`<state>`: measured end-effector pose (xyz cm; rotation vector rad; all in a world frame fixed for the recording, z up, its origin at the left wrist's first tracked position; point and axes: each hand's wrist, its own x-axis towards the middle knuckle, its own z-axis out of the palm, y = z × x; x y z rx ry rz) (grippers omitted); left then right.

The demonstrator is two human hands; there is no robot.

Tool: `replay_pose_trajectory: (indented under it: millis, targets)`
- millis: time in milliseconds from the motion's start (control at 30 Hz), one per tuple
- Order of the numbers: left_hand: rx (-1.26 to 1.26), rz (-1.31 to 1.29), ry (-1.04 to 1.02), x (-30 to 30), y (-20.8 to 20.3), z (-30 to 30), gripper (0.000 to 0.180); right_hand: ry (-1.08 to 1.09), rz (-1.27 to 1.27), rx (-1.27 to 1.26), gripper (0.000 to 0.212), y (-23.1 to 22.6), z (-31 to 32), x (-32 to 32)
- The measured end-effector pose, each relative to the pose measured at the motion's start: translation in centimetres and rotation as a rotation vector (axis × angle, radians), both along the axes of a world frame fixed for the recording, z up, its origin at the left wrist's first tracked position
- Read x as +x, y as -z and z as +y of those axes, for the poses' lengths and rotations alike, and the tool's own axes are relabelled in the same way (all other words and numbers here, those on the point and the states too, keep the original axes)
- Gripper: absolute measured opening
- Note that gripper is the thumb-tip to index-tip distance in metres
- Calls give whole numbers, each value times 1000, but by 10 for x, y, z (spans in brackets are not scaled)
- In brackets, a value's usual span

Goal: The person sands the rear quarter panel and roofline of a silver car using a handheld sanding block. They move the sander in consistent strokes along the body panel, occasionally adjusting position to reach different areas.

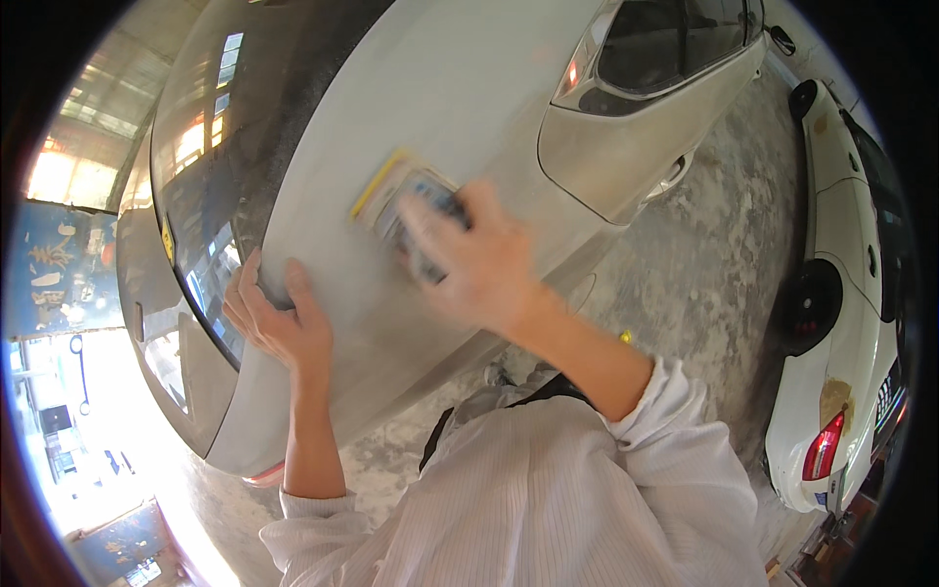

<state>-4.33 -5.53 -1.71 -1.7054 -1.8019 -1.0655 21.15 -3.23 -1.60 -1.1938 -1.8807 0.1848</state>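
My right hand (481, 256), smeared by motion, grips a flat sanding block (391, 191) with a yellow edge and a blue-and-dark top. The block lies against the dull, pale grey body panel (430, 88) of a car, between the dark rear glass and the side door. My left hand (279, 318) rests at the panel's edge beside the glass (235, 127), thumb and fingers apart, holding nothing. Much of the block's top is hidden under my right fingers.
The car's side window (665, 44) and rear door (606, 147) are at the upper right. Across the mottled grey floor (704, 254) stands a white car (836, 225) with filler-coloured patches. Bright daylight enters at the lower left, past a worn blue panel (64, 274).
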Motion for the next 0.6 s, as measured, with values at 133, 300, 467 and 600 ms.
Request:
replay_pose_trajectory:
  millis: [133, 300, 467, 600]
  targets:
    - [-9, 23, -22, -3, 3, -1, 47, 264, 47, 251, 59, -21, 56, 60]
    - [19, 28, -11, -2, 3, 1, 47, 209, 68, 44, 60, -22, 37, 45]
    - [11, -7, 22, 0, 1, 2, 43, -97, -30, 103, 65, 17, -20, -22]
    - [-7, -13, 12, -3, 5, -2, 42, 70, 30, 62, 57, 3, 9, 13]
